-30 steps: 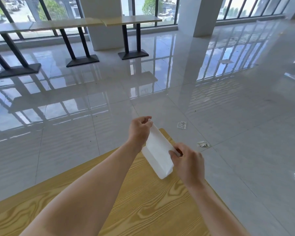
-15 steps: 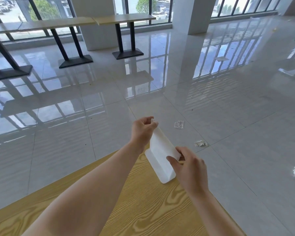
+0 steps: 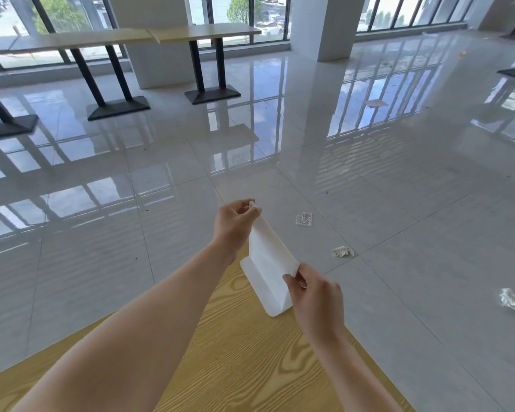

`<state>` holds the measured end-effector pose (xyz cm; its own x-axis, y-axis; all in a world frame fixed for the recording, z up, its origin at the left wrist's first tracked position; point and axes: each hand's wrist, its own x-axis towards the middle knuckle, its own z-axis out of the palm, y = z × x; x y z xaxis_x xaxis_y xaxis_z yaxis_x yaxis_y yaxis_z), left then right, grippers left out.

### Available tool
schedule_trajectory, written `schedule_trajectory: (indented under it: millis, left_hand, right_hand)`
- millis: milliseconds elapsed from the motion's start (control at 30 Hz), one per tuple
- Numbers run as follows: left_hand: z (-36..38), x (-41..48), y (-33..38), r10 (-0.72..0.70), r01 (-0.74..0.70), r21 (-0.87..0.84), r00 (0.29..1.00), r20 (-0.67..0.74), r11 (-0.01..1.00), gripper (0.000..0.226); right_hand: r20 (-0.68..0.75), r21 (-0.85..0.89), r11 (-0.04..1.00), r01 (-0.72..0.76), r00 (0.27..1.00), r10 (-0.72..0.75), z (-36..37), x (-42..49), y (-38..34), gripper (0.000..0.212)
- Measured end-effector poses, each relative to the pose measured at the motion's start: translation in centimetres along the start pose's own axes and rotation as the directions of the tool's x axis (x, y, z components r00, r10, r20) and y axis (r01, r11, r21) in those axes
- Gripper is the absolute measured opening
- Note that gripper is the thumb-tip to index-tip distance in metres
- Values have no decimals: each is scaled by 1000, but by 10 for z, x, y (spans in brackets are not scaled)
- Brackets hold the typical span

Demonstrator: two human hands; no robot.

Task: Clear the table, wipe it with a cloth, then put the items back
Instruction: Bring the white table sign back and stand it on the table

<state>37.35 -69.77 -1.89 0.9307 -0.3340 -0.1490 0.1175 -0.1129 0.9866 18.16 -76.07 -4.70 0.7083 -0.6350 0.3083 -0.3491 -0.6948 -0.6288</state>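
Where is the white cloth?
Head view, centre: the white cloth is pinched between the left hand and right hand, over the wooden table, at its far corner.

Both hands [image 3: 235, 224] pinch cloth [image 3: 269, 263] (over table [image 3: 250, 367]).

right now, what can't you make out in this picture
1. Head view, the wooden table: the bottom edge and both forearms cut off most of it, so whether anything lies on the hidden part is unknown.
2. Head view, the white cloth: its pinched corners are hidden inside the left hand and the right hand.
3. Head view, the crumpled scraps on the floor: too small to identify.
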Motion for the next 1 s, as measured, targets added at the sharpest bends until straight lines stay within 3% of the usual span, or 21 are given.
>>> schedule_trajectory:
  millis: [367,1000]
  left_hand:
    - [7,27,-2,22,-22,-11,1000,-15,1000,30]
    - [8,44,-4,59,-58,12,998,-15,998,29]
  right_hand:
    - [43,9,1000,-26,999,26,9,22,0,18]
    - [-5,-12,1000,-14,1000,14,16,37,5,16]
